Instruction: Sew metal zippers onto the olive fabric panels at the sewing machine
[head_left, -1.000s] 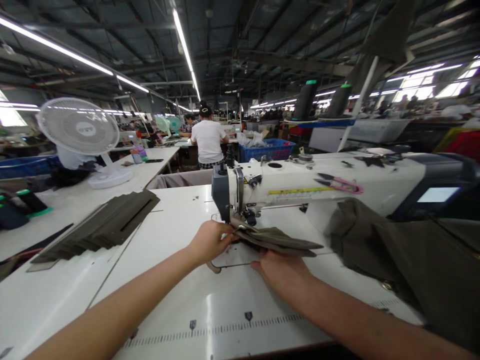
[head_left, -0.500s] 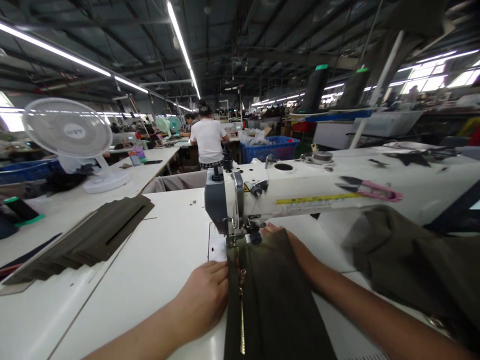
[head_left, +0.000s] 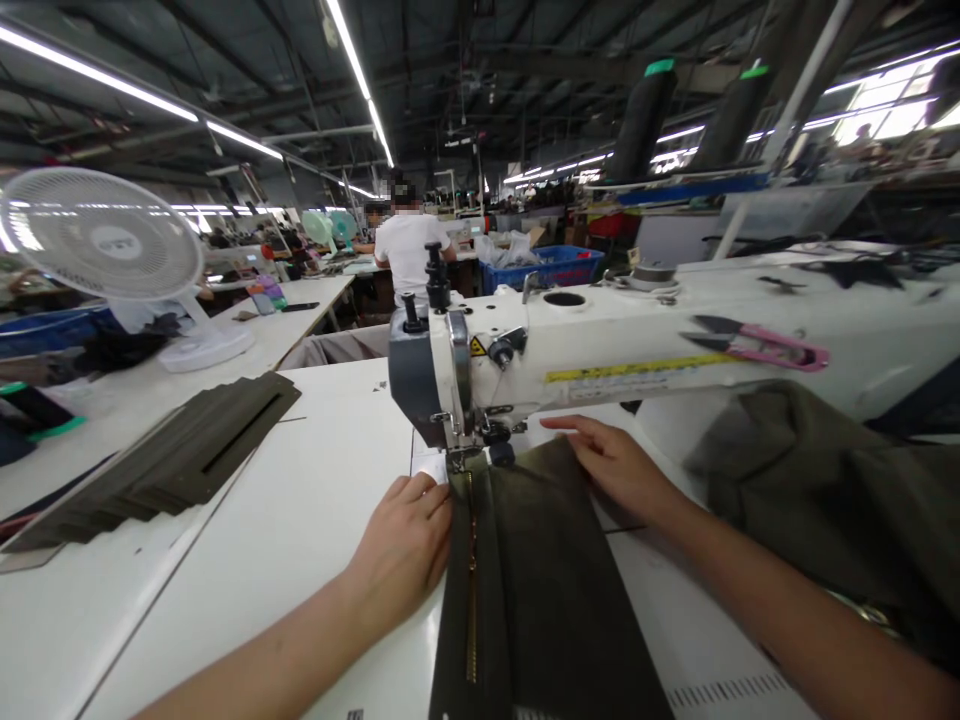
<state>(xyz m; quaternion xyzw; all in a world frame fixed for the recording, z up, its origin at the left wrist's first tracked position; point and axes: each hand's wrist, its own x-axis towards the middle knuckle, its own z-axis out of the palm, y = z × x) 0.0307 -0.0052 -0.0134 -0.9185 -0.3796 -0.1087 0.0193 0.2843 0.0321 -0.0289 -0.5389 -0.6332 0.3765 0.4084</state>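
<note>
A dark olive fabric panel (head_left: 559,580) with a gold-toothed metal zipper (head_left: 472,590) lies under the presser foot (head_left: 463,458) of a white sewing machine (head_left: 600,345). My left hand (head_left: 409,535) is at the panel's left edge just in front of the foot, fingers bent and close together on the edge, thumb hidden. On the other side, my right hand (head_left: 619,465) is beside the panel's upper right edge, below the machine arm. Its index finger stretches out and its fingers are apart; the lower fingers are partly hidden near the cloth.
Stacked olive pieces (head_left: 187,450) lie at left, near a white fan (head_left: 112,240). Bunched olive cloth (head_left: 810,490) is at right. Pink-handled thread snips (head_left: 780,345) rest on the machine arm. Behind are a blue crate (head_left: 540,268) and a person in a white shirt (head_left: 411,250).
My right hand has come out from behind the panel's edge, its fingers now spread. The left hand remains at the left edge. The zipper pull sits differently, and the camera view has shifted slightly.
</note>
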